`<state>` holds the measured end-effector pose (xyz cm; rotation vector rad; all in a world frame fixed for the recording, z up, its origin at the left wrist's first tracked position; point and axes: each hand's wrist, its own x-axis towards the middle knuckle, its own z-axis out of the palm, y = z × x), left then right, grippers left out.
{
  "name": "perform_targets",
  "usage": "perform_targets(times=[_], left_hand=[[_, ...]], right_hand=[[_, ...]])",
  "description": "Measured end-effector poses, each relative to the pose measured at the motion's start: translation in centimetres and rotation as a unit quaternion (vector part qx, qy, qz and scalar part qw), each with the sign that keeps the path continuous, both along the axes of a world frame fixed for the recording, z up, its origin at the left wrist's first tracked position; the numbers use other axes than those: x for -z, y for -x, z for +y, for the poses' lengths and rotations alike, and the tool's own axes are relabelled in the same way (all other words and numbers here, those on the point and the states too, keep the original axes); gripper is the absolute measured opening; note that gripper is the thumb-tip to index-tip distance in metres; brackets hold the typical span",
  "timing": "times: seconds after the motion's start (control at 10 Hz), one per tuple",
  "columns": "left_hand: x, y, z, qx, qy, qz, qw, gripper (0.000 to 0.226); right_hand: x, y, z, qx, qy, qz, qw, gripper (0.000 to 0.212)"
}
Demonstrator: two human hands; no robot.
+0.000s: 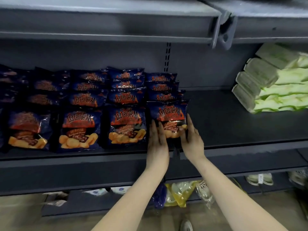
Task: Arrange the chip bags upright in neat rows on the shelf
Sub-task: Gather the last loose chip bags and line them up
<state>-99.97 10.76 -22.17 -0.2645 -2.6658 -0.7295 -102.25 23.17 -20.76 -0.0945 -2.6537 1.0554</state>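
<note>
Head view of the shelf (pixel 233 124), with places given from the chip bag (pixel 169 117) between your hands.

Your left hand (pixel 157 142) lies against the bag's lower left side. Its fingers are straight and close together, pointing up the front of the pack. Your right hand (pixel 191 140) takes the bag's right edge: the fingers run straight up that edge and the thumb lies over the lower right corner, so the edge sits between thumb and fingers.

The bag stands upright near the shelf's front lip, printed face toward you, at the head of the rightmost row. Directly behind it, three more bags of the same kind stand in line, each showing only its top part.

Left of the bag, further rows of chip bags (pixel 126 125) run front to back, their front packs just beside one another. The rows farthest left are too blurred to read.

Right of the bag the shelf surface is bare dark metal. Well apart from the bag at the far right sits a stack of green and white packs (pixel 275 90).

Below the bag, on a lower level between your forearms, lies a yellow bag (pixel 181 192) among other loose packets.
</note>
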Motion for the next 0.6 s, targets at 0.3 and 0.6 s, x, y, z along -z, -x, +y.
perform_targets(times=[0.3,0.6], left_hand=[[-0.3,-3.2,-1.3,0.067,0.06,0.051,0.995,0.115],[9.1,-22.2,-12.0,-0.147,-0.073,0.06,0.985,0.069]], right_hand=[[-0.4,-0.3,0.5,0.028,0.147,0.024,0.988,0.054],[-1.8,-2.5,1.3,0.075,0.178,0.077,0.978,0.046]])
